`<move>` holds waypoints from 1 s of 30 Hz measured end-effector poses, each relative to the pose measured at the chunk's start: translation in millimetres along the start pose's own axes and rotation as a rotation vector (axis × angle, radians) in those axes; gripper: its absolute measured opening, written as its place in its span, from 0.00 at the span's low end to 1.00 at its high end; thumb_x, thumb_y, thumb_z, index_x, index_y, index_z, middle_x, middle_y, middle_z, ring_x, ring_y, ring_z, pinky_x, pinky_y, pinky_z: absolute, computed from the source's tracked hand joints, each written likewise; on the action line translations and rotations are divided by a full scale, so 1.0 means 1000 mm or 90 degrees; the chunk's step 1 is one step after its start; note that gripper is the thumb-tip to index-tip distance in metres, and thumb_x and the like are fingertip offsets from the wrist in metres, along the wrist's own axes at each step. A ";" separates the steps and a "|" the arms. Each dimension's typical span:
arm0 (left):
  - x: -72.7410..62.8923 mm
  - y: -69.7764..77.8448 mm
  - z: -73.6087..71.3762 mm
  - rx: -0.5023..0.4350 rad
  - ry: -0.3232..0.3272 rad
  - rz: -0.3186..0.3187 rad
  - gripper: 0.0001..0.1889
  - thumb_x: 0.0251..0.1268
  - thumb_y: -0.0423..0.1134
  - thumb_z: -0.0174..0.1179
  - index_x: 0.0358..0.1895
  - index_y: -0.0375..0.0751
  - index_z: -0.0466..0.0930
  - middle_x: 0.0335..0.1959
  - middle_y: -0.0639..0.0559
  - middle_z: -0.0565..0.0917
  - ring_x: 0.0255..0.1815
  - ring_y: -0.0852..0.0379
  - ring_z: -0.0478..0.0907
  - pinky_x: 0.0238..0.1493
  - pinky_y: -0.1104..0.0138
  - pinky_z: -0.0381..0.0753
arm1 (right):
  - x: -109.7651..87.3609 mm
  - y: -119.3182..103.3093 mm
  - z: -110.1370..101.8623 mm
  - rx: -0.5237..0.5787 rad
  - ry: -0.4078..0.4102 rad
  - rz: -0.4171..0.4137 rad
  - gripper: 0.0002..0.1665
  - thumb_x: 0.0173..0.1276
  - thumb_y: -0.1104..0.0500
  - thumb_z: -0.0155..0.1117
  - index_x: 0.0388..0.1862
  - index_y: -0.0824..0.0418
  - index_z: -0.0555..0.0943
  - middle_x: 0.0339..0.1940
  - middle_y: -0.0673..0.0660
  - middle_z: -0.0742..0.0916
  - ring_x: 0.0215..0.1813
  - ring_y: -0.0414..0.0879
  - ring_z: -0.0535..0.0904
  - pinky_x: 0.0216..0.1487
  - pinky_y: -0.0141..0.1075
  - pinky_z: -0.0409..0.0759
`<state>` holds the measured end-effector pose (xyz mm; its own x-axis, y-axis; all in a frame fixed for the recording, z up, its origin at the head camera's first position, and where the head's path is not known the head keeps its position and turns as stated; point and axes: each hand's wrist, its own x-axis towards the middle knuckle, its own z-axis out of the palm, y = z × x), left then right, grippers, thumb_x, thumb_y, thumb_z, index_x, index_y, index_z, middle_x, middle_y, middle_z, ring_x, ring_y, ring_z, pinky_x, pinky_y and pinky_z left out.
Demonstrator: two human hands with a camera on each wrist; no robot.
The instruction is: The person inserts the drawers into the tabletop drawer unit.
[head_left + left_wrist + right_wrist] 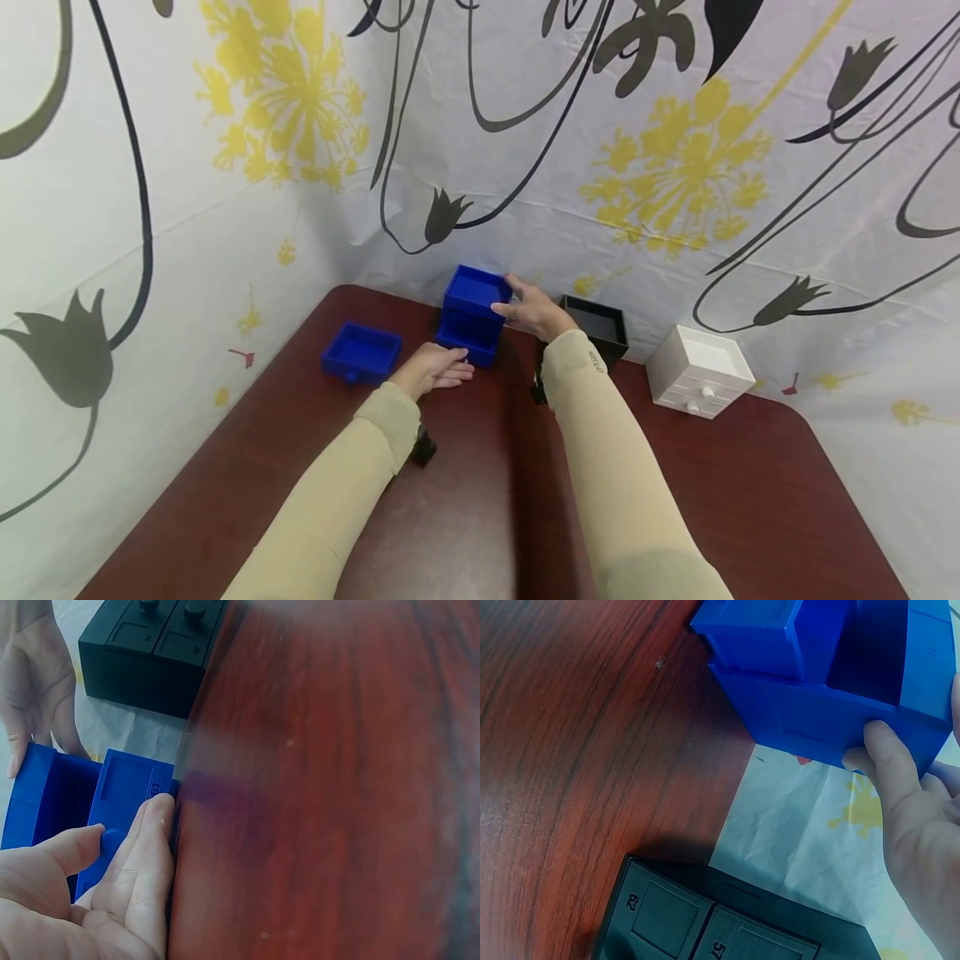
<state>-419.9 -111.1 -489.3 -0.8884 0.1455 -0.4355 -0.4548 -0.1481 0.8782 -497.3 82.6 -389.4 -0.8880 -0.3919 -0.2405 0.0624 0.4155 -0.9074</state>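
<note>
At the back of the table stands a small blue cabinet (477, 287) whose upper bay is without a drawer. Its lower drawer (133, 776) is pulled partly out. My left hand (437, 367) pinches that drawer's round knob (112, 839) between thumb and fingers. With my right hand (534, 312) I grip the cabinet's top and side, the thumb (889, 746) against the side wall; some fingers are hidden behind it. A separate blue drawer (363, 353) lies on the table to the left, its knob facing me.
Right of the blue cabinet is a black two-drawer cabinet (596, 323), partly behind my right arm. Farther right stands a white cabinet (701, 370) with two knobs. Patterned white cloth (480, 175) hangs behind the brown table (465, 500).
</note>
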 end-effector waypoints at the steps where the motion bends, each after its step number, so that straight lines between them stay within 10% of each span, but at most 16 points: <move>1: 0.001 0.000 0.000 0.000 0.000 0.000 0.23 0.77 0.41 0.59 0.64 0.26 0.75 0.52 0.35 0.86 0.52 0.48 0.86 0.49 0.62 0.85 | 0.000 0.001 0.000 0.002 0.000 0.001 0.51 0.76 0.63 0.61 0.86 0.49 0.42 0.86 0.54 0.46 0.80 0.56 0.59 0.72 0.53 0.68; 30: 0.001 0.005 0.001 0.004 -0.004 0.001 0.22 0.77 0.41 0.58 0.63 0.25 0.76 0.52 0.34 0.86 0.52 0.47 0.87 0.49 0.61 0.85 | -0.002 -0.003 0.000 -0.018 -0.006 0.010 0.51 0.76 0.61 0.61 0.86 0.47 0.41 0.86 0.51 0.44 0.82 0.54 0.54 0.71 0.51 0.70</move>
<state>-423.5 -110.9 -485.1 -0.8887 0.1517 -0.4328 -0.4529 -0.1417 0.8802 -495.2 82.2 -386.7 -0.8830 -0.3920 -0.2582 0.0638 0.4448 -0.8934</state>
